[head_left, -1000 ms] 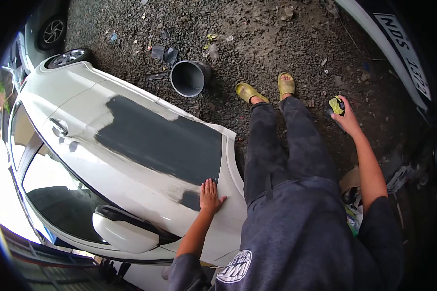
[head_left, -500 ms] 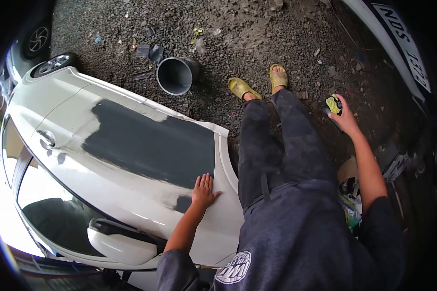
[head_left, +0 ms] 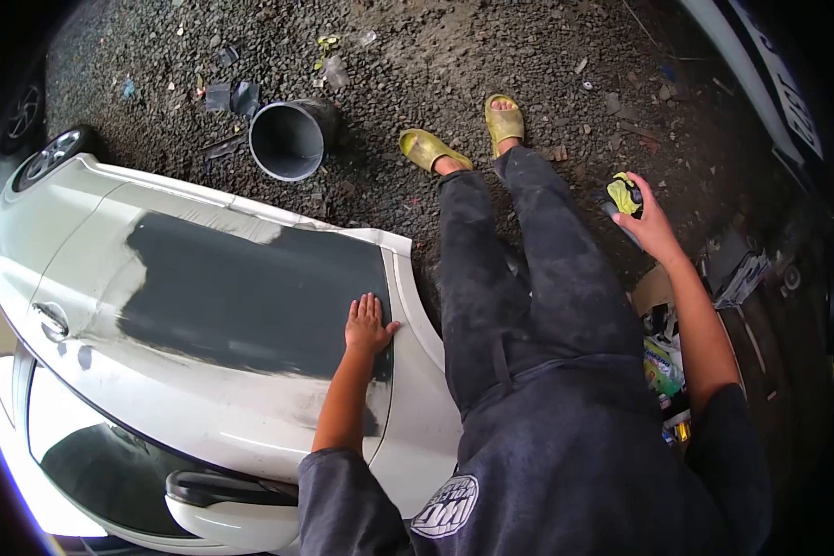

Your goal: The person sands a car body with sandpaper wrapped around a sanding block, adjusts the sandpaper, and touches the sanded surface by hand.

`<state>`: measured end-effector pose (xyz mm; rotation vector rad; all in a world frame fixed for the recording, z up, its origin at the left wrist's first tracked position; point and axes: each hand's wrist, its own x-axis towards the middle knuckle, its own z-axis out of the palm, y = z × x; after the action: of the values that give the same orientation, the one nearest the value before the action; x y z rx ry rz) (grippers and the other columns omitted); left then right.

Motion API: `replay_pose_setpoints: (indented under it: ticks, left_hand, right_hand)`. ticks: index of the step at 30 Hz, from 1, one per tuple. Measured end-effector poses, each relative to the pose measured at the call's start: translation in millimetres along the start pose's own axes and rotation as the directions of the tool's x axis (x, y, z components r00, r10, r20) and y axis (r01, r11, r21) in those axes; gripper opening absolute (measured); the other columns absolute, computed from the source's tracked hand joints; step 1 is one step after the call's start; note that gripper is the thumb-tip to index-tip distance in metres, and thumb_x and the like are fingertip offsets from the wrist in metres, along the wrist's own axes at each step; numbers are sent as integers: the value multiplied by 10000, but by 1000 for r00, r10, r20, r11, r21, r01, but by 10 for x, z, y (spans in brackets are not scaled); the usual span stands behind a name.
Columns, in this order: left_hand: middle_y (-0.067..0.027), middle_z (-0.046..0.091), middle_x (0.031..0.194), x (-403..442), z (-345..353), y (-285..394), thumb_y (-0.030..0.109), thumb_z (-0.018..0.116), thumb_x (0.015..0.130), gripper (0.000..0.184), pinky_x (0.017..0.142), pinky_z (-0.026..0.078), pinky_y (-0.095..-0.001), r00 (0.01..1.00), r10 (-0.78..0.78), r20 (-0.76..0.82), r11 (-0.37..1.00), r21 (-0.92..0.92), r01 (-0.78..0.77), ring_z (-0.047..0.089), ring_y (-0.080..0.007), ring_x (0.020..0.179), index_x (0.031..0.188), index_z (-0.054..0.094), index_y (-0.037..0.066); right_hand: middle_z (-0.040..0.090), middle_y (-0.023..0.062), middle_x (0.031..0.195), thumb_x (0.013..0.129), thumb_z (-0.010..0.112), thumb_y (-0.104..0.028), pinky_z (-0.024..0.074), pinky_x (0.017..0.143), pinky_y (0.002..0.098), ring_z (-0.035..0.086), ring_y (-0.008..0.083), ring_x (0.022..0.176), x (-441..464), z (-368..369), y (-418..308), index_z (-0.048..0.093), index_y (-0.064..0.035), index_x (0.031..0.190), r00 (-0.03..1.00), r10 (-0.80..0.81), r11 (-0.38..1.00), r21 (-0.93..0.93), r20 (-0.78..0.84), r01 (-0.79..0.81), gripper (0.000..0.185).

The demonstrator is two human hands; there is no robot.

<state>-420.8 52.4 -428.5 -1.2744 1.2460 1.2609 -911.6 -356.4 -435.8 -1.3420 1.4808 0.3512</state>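
Note:
My left hand lies flat with fingers stretched on the dark grey patch of the white car door, close to the door's seam. In my right hand, out to the right above the gravel, is a dark tool with crumpled yellow-green material on it. Its kind cannot be made out, and my fingers cover part of it. The grey patch has ragged, feathered edges against the white paint.
A dark bucket stands on the gravel beside the car. The door handle and side mirror stick out from the car. A box of mixed items sits at my right. Another vehicle's bumper edges the upper right.
My left hand has slid up further onto the grey patch. The view has shifted, so the car and bucket appear further left. My right hand keeps its hold.

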Motion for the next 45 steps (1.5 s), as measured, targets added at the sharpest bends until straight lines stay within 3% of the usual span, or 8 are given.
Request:
replay_pose_setpoints:
  ticks: [4,7,14,20,39,45]
  left_hand:
    - [-161,196,1756,-320,21,30,736,241,1040,967,1328,77,-447,1000,20,2,1000,19,-20,136,-288,1637,1661,235,-5]
    - [-172,183,1757,-597,19,63,739,235,1038,975,1328,70,-448,1000,19,8,999,32,-19,127,-296,1638,1661,228,-12]
    - [-179,182,1755,-1124,-9,257,730,258,1041,969,1326,65,-461,1000,10,4,999,43,-10,117,-310,1638,1660,230,-14]
    - [-185,190,1752,-1421,107,372,733,298,1031,975,1325,73,-467,999,0,-37,999,42,1,129,-307,1637,1654,251,-15]
    - [-167,263,1732,-2401,137,909,678,344,1047,915,1307,79,-546,995,-81,-58,995,60,84,163,-327,1624,1631,313,-26]
    - [-177,336,1699,-2441,18,1124,597,479,1041,803,1292,138,-571,959,-233,-162,968,-129,214,202,-360,1609,1581,427,5]
  right_hand:
    - [524,193,1549,843,815,-186,387,1184,439,491,352,1452,44,-94,29,379,-168,1603,998,-49,999,-4,-36,49,877]
    - [529,164,1526,838,799,-147,338,1207,393,485,304,1431,146,-125,19,388,-136,1593,997,-42,998,41,-59,44,860]
    - [537,194,1526,845,813,-193,385,1181,427,502,361,1431,276,-83,-66,394,-152,1591,986,-131,991,23,-100,134,856]
    - [531,205,1534,858,815,-174,406,1165,444,512,363,1425,285,-24,-89,374,-166,1599,994,-108,991,74,-31,110,863]
    - [514,206,1549,850,820,-154,392,1177,448,485,375,1444,416,-123,208,375,-157,1600,994,-91,992,82,-62,95,873]
    - [562,188,1493,796,843,-97,415,1169,414,528,339,1404,200,-229,139,400,-136,1572,975,-194,973,107,-109,206,895]
